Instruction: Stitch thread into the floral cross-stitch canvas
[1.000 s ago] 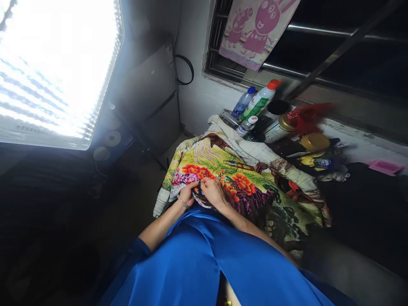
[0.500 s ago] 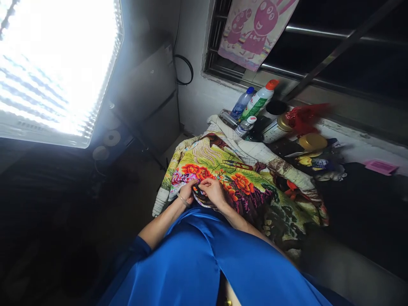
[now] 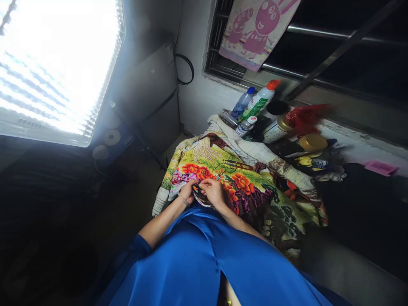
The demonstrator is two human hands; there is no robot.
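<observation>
A large flowered cross-stitch cloth [image 3: 204,153] spreads before me, with orange blooms on yellow-green and dark ground and its far edge rolled up. My left hand [image 3: 187,191], with a bangle at the wrist, is closed on the near edge of the cloth. Just right of it, my right hand [image 3: 212,190] is pinched above the same edge; whatever its fingertips hold is too small to make out. Red-handled thread snips [image 3: 240,165] lie on the cloth beyond my right hand, with dark thread near their tips.
Behind the cloth stand a blue-capped bottle [image 3: 242,103], an orange-capped bottle [image 3: 259,101], a small clear bottle [image 3: 246,126] and a can [image 3: 277,128]. A bright lamp [image 3: 60,63] looms at upper left. A pink packet [image 3: 381,167] lies at right, below the barred window [image 3: 318,38].
Both hands stay at the cloth's near edge in almost the same pose. The whole view has shifted very slightly; nothing else visibly differs.
</observation>
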